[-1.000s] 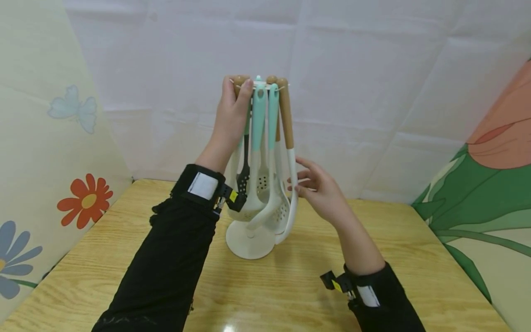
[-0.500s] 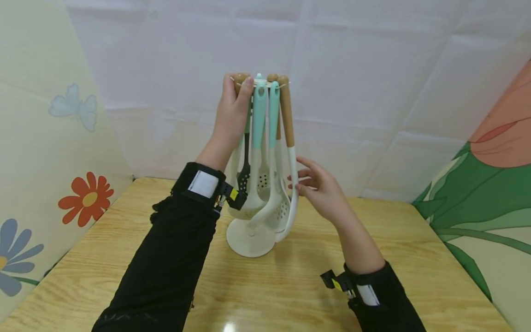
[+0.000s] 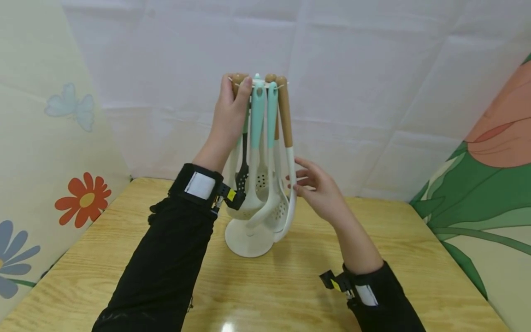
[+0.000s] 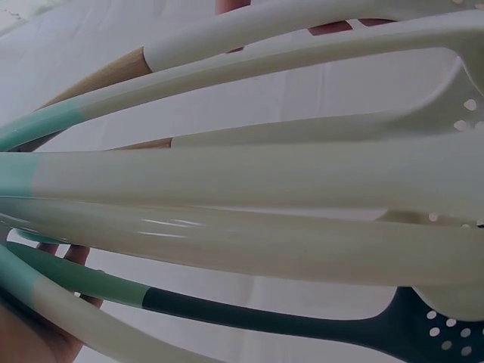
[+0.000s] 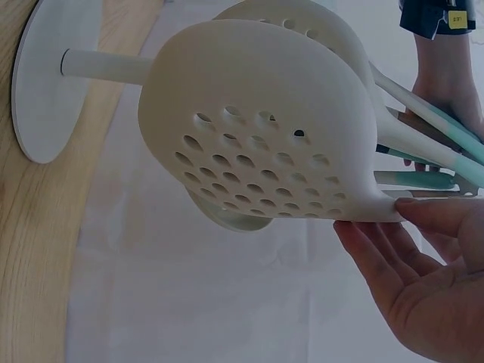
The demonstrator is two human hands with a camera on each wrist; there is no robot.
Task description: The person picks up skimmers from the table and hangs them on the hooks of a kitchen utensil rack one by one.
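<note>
Utensils hang in a tight cluster from a cream rack (image 3: 248,240) on the wooden surface (image 3: 290,286), straight ahead of me and just past my forearms.

Nearest to me, my right hand (image 3: 321,193) reaches in from the right at mid height. Its fingers are straight and relaxed, and the fingertips (image 5: 423,212) touch the cream neck of a slotted skimmer (image 5: 272,151), just where the perforated bowl narrows into the stem. It grips nothing.

Beyond it, my left arm, in a black sleeve (image 3: 166,267), rises steeply. My left hand (image 3: 230,115) is up at the top of the rack, its fingers curled round the upper end of a wood-handled utensil (image 3: 238,80) near the hanging ring (image 3: 258,83).

Around it hang two mint-handled tools (image 3: 258,110), a second wood-handled tool (image 3: 285,115) and a dark slotted spatula (image 3: 242,177), all close together and touching.

I judge each tool to be light and stiff along the stem, with smooth, glossy handles that could slip. The hanging pieces look free to swing and knock each other. The upper handle seems the best place to take hold, while the other hand steadies the lower stem.

Behind the rack is a white cloth backdrop (image 3: 352,69), with flower-printed panels (image 3: 50,138) at both sides.
</note>
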